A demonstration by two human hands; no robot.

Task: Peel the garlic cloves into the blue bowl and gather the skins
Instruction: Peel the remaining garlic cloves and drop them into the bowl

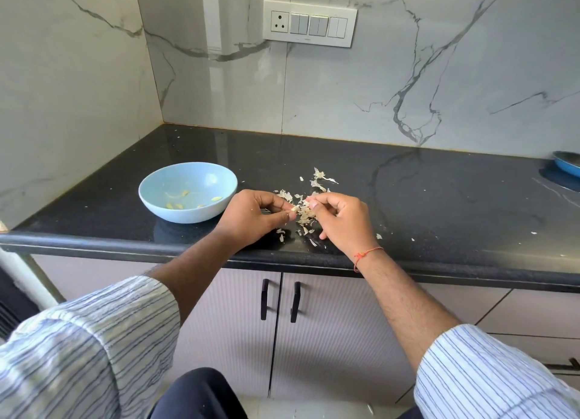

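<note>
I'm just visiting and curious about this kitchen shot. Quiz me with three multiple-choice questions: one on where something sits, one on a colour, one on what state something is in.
1. Where is the bowl relative to the hands?
A. To their left on the counter
B. To their right by the wall
C. On the floor

2. What colour is the thread on the right wrist?
A. Green
B. Orange-red
C. Black

3. What is the state of the skins?
A. All gathered inside the bowl
B. Scattered loose on the counter
C. Swept into a bin

Answers:
1 A: the blue bowl stands on the black counter, left of the left hand and right hand.
2 B: the thread is orange-red.
3 B: the skins lie spread about the counter around the hands, which pinch a garlic clove between them.
</note>
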